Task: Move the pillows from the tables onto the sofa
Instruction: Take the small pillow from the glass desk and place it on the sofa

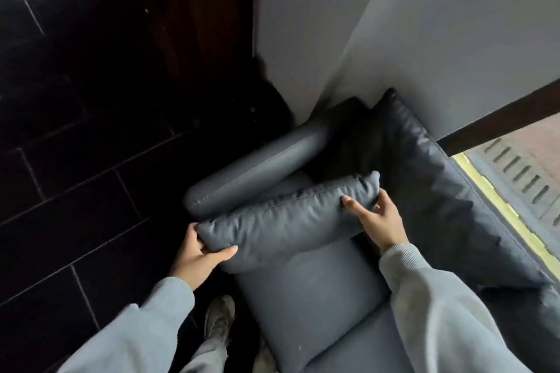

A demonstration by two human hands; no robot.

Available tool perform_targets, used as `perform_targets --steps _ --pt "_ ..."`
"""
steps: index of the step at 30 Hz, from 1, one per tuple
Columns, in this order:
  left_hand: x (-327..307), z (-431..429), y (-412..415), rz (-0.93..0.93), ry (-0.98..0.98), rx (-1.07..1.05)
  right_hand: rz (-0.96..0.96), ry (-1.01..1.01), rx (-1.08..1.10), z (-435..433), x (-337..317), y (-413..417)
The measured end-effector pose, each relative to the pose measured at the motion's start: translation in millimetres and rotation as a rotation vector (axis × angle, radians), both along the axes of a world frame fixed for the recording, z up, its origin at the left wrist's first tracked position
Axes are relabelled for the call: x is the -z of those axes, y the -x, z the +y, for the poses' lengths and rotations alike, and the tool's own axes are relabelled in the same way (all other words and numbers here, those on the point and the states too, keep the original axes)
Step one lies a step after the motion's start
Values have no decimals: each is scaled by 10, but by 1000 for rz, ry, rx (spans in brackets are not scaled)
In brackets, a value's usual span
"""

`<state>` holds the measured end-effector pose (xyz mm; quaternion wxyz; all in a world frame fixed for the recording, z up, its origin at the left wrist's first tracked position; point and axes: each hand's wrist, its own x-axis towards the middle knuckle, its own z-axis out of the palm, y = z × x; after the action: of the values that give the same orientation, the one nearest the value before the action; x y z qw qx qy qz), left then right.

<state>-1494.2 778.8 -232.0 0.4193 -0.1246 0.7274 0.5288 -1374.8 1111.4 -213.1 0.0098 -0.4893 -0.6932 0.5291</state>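
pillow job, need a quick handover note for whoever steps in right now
Left hand: gripping the pillow's near corner.
Right hand: gripping its far end.
Pillow: held over the sofa seat, beside the armrest, in front of the back cushion.
Done: pillow brought to the sofa.
Left: set it down and let go. No tables or other pillows in view, so check for more.

This looks like a living room or lounge in a home. A slate-blue upholstered sofa (pixel 318 297) with a rounded armrest (pixel 257 166) and a dark back cushion (pixel 424 166) sits pushed into the corner of plain pale walls (pixel 318 24). To the left the floor (pixel 60 175) is laid in dark tiles with thin light joints. At the right edge a window (pixel 521 179) with a yellowish frame looks onto paving and a slotted grating outside.
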Motion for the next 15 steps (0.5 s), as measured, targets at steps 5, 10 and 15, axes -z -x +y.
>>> perform_targets --steps 5,10,15 --pt "828 120 17 26 90 -174 -3 67 -215 380 1017 737" --pt "1420 209 21 133 107 -223 49 80 -286 580 1583 1100" --pt "1614 281 -28 189 127 -231 59 157 -323 731 1834 1109"
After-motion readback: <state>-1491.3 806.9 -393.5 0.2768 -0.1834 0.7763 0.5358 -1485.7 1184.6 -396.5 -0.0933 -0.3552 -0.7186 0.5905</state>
